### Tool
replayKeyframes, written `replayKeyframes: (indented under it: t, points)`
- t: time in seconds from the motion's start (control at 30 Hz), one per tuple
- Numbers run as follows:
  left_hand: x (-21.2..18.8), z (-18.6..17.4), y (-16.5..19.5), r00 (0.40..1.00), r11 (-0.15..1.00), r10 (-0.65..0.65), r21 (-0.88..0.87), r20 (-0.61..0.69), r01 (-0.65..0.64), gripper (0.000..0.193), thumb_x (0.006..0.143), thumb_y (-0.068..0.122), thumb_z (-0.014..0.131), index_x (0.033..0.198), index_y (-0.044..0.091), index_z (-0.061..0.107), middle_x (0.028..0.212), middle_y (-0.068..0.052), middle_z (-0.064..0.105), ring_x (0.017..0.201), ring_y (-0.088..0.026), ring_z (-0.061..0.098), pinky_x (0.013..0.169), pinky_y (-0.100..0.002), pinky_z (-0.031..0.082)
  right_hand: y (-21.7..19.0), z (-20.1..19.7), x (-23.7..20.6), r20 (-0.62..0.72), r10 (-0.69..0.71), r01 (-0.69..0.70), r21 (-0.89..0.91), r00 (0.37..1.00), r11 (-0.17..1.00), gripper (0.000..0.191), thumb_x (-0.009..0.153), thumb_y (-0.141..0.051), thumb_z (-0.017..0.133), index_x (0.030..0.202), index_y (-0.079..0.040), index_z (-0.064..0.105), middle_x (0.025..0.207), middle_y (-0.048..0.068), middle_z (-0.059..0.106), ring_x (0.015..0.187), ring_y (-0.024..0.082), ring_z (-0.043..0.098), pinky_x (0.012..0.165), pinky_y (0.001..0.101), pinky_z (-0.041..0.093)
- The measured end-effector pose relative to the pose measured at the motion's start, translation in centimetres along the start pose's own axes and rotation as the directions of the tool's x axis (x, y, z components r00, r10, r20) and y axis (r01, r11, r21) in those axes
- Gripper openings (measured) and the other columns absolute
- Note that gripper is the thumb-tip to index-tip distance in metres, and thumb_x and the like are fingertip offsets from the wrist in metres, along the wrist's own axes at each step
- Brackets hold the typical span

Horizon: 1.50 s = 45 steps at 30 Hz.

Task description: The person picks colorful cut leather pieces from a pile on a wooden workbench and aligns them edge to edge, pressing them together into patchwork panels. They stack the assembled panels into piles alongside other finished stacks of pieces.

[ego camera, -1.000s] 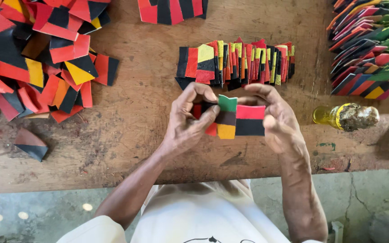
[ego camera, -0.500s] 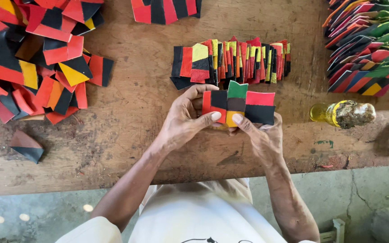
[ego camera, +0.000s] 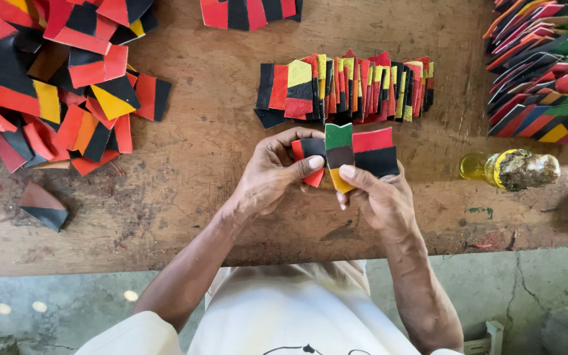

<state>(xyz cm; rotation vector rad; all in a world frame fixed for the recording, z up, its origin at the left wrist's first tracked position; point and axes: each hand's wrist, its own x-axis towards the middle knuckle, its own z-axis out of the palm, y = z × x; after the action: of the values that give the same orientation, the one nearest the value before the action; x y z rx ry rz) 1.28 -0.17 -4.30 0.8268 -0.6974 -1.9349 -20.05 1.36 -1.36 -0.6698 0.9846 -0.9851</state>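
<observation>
Both hands hold a small bunch of colored pieces [ego camera: 344,152] just below the neat row of pieces [ego camera: 346,89]. The left hand [ego camera: 272,174] pinches its red and black end; the right hand [ego camera: 377,197] grips the rest.

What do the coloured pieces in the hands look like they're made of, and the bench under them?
The coloured pieces, held by both the left hand and right hand, look like thin leather or a leather-like sheet: matte, stiff, cleanly cut edges, joined colour bands. Exact material is uncertain. The bench looks like bare, unfinished wood: visible grain, scratches and stains.
</observation>
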Motion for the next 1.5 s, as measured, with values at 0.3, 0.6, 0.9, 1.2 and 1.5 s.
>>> replayKeyframes:
  t: [0.3, 0.6, 0.9, 1.2, 1.5]
  points:
    - [0.1, 0.1, 0.6, 0.999, 1.0, 0.025, -0.001, -0.039, -0.025, 0.043, 0.091, 0.009, 0.079, 0.13, 0.002, 0.064, 0.113, -0.006, 0.073, 0.095, -0.012, 0.072, 0.071, -0.03, 0.064, -0.6, 0.9, 0.0, -0.002, -0.132, 0.13, -0.161, 0.991, 0.978, 0.018, 0.097, -0.01, 0.074, 0.109, 0.003, 0.07, 0.092, 0.011, 0.074, 0.073, 0.018, 0.07, 0.057, 0.032, 0.057]
    - [0.2, 0.1, 0.8, 0.997, 0.998, 0.032, 0.056, -0.07, -0.028, 0.035, 0.092, 0.006, 0.076, 0.126, 0.002, 0.066, 0.106, -0.006, 0.075, 0.091, -0.011, 0.071, 0.068, -0.028, 0.062, -0.6, 2.1, 0.0, -0.063, -0.195, 0.165, -0.323, 0.979, 0.932, 0.02, 0.096, -0.01, 0.074, 0.11, 0.003, 0.07, 0.092, 0.009, 0.074, 0.07, 0.015, 0.071, 0.058, 0.029, 0.061]
    - [0.1, 0.4, 0.5, 0.995, 0.994, 0.069, 0.09, -0.078, -0.062, 0.03, 0.094, 0.005, 0.076, 0.122, 0.0, 0.067, 0.103, -0.005, 0.074, 0.087, -0.009, 0.069, 0.068, -0.026, 0.061, -0.1, 2.1, -0.1, -0.053, -0.258, 0.211, -0.43, 0.965, 0.878, 0.016, 0.098, -0.007, 0.073, 0.109, 0.003, 0.071, 0.091, 0.009, 0.075, 0.069, 0.013, 0.07, 0.058, 0.0282, 0.062]
    - [0.2, 0.5, 0.2, 0.992, 0.978, 0.067, 0.202, -0.109, -0.044, 0.031, 0.093, 0.009, 0.076, 0.123, 0.001, 0.067, 0.104, -0.003, 0.074, 0.089, -0.006, 0.069, 0.075, -0.024, 0.062, -0.2, 1.8, 0.4, -0.042, -0.28, 0.222, -0.5, 0.959, 0.837, 0.013, 0.097, -0.008, 0.074, 0.107, 0.002, 0.071, 0.089, 0.006, 0.074, 0.069, 0.011, 0.07, 0.057, 0.0276, 0.061]
    - [0.2, 0.0, 0.4, 0.998, 0.984, 0.025, 0.18, -0.061, -0.014, 0.034, 0.092, 0.009, 0.076, 0.123, 0.002, 0.065, 0.106, -0.001, 0.073, 0.091, -0.006, 0.069, 0.075, -0.025, 0.062, -0.8, 1.5, 0.5, -0.051, -0.201, 0.15, -0.494, 0.978, 0.856, 0.016, 0.096, -0.01, 0.075, 0.108, 0.001, 0.071, 0.09, 0.005, 0.074, 0.071, 0.011, 0.069, 0.059, 0.027, 0.059]
